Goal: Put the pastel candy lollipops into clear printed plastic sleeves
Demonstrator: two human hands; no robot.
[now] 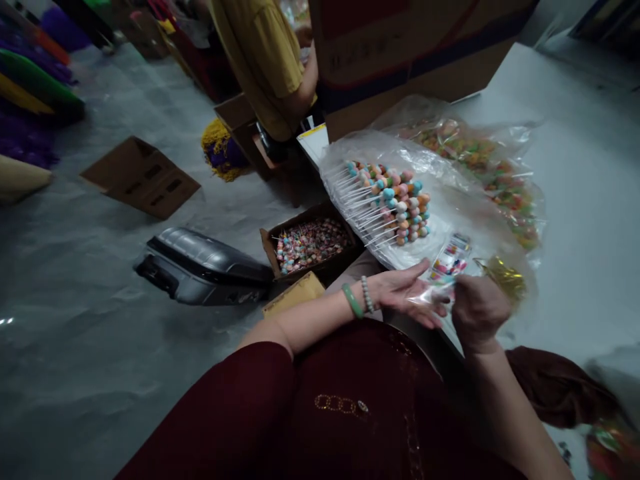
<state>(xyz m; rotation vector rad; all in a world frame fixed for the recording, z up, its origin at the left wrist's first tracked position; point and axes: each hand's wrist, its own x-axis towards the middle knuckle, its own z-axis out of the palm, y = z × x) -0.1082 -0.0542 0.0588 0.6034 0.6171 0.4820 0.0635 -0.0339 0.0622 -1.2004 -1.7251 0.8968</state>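
My left hand (407, 293), with a green bangle and a beaded bracelet at the wrist, is palm up with its fingers apart under a clear plastic wrapper (433, 291). Closed and somewhat blurred, my right hand (480, 310) pinches the wrapper's right end. Whether anything is inside the wrapper is too blurred to tell. Just beyond my hands lies a printed packet (451, 257). Behind it, on a clear plastic sheet (440, 217), several sticks of coloured candy balls (403, 200) are stacked, white sticks pointing left. Gold ties (505, 280) lie to the right.
Bags of colourful sweets (470, 150) lie at the back of the white table (590, 200), beside a large carton (400, 60). Left of the table are an open box of wrapped candies (313, 243), a grey suitcase (215, 267) and an empty carton (143, 177). A person in yellow (265, 60) is nearby.
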